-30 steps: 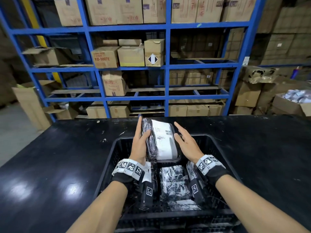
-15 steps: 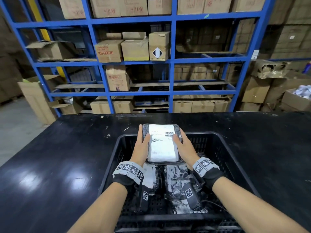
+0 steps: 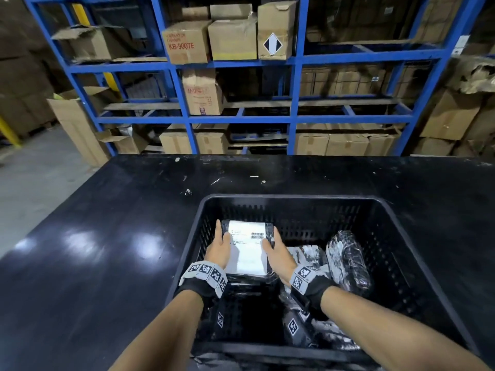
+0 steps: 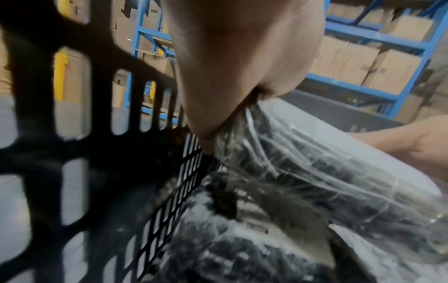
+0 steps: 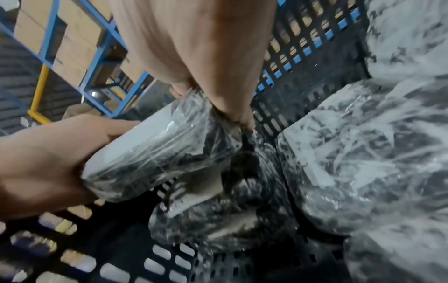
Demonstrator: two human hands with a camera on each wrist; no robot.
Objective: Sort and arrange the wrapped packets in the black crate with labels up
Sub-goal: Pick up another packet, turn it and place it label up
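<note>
- Film-wrapped dark packet [image 3: 247, 250], white label up, held low inside black perforated plastic crate [image 3: 289, 203], near its left wall.
- Left hand [image 3: 220, 249] and right hand [image 3: 277, 253] grasp its sides; fingertips underneath hidden.
- Label print unreadable.

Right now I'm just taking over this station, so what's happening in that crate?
A person holds one wrapped packet between left hand and right hand, white label up, low in the left side of the black crate. Other wrapped packets lie to its right, no labels showing.
</note>
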